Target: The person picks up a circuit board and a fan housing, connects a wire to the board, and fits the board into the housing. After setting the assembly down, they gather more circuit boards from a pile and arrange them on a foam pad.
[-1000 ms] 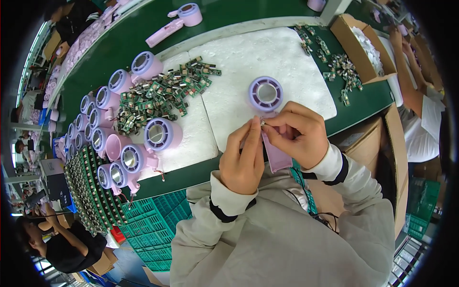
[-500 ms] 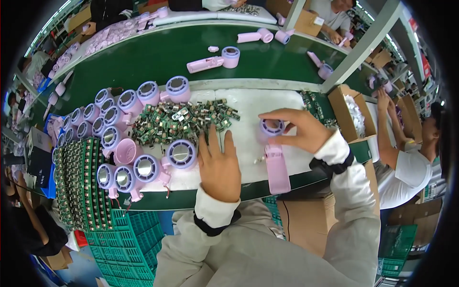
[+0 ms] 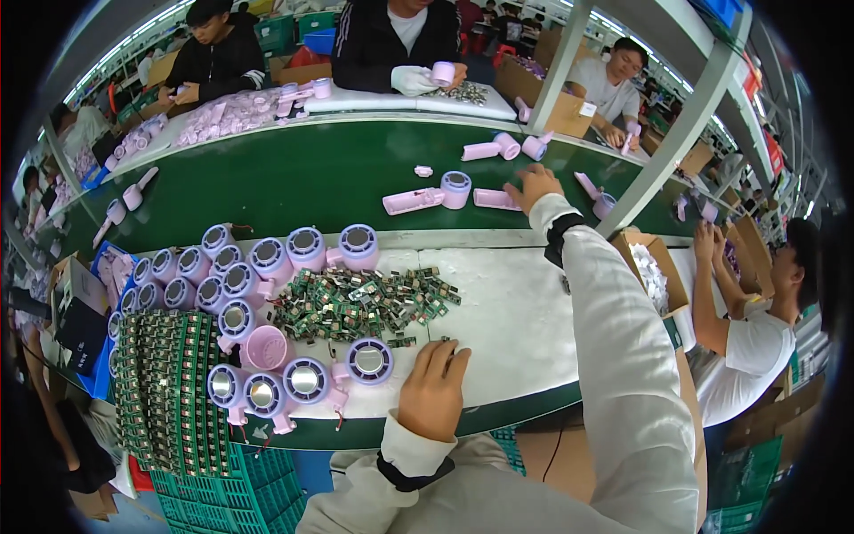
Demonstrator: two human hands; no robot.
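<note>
My right hand reaches far over the green belt, its fingers closed at the right end of a pink fan body. The handle points left; the hand hides the end it grips. Left of it lies another pink fan with a lilac ring and its handle shell. My left hand rests low over the white foam pad, fingers curled together; a tiny dark thing shows at the fingertips, too small to name. Next to it stand a fan head and a heap of small green circuit boards.
Rows of lilac-ringed fan heads and stacked circuit-board panels fill the left. A grey post and a carton of white pieces stand at the right. Co-workers sit across the belt and at the right.
My right hand has carried the pink fan from the pad forward onto the belt. My left hand has drawn back from the board heap and its fingers have curled. The view has tilted up.
</note>
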